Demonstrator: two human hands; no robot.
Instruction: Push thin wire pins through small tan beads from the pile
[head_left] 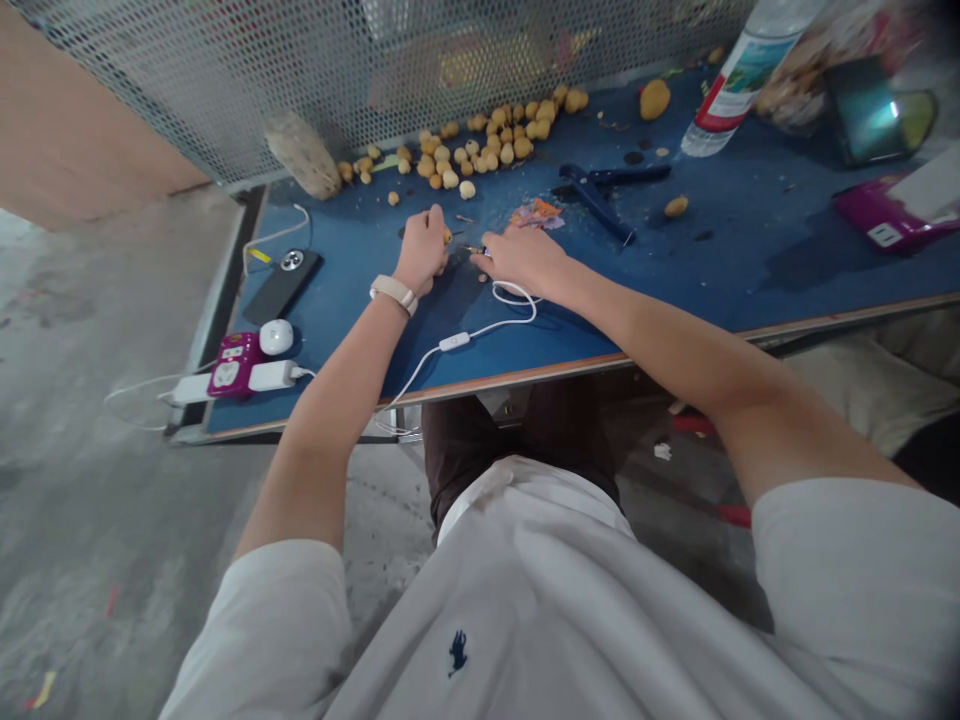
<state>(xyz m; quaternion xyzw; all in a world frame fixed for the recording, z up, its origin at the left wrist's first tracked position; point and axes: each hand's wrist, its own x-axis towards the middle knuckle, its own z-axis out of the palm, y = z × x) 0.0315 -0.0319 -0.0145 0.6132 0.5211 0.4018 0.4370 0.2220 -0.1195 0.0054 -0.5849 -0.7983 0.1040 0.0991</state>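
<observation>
My left hand [424, 250], with a pale band on the wrist, is closed over the blue tabletop. A bit of something yellow [448, 236] shows at its fingers, mostly hidden. My right hand [521, 258] is closed round a slim pen-like tool [475, 250] whose thin metal tip points at the left hand. A white cable [480, 333] with an inline switch leads to the right hand, and the tool looks like a soldering iron. Crumpled orange and purple paper [537, 213] lies just behind the right hand. Small bits are scattered between the hands.
Many small round yellow fruits [495, 140] lie along the perforated metal panel [300, 70]. Dark blue cutters [600, 195] and a water bottle [739, 85] are to the right. A phone [283, 285] and a purple power adapter [234, 365] are at the left.
</observation>
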